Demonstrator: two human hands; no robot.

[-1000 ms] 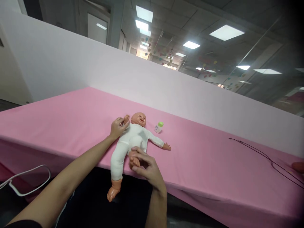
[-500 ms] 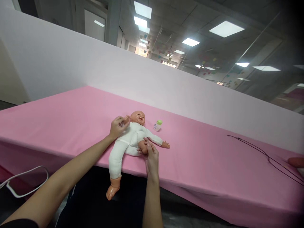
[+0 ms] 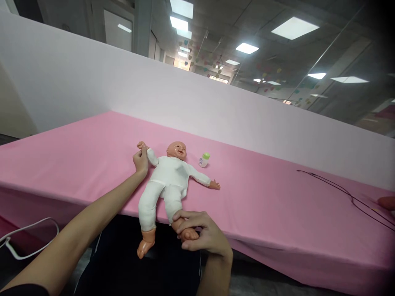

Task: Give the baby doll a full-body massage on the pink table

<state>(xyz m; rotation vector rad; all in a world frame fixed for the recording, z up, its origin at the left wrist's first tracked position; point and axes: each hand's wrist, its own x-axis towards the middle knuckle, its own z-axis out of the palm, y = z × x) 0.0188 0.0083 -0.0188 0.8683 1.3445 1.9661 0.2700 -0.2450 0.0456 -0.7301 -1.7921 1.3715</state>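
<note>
Lying face-up on the pink-draped tabletop [image 3: 262, 197], a smiling, bald plastic doll in white cloth [image 3: 173, 173] has one wrist pinched by the left hand [image 3: 141, 161], one foot clasped by the right hand [image 3: 210, 234].

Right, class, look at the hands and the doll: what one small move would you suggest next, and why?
I'd probably have the right hand ease the foot it holds toward the belly of the doll. That leg is stretched out to the front edge of the pink table, and the left hand holds an arm near its wrist, which may steady the body.
</note>
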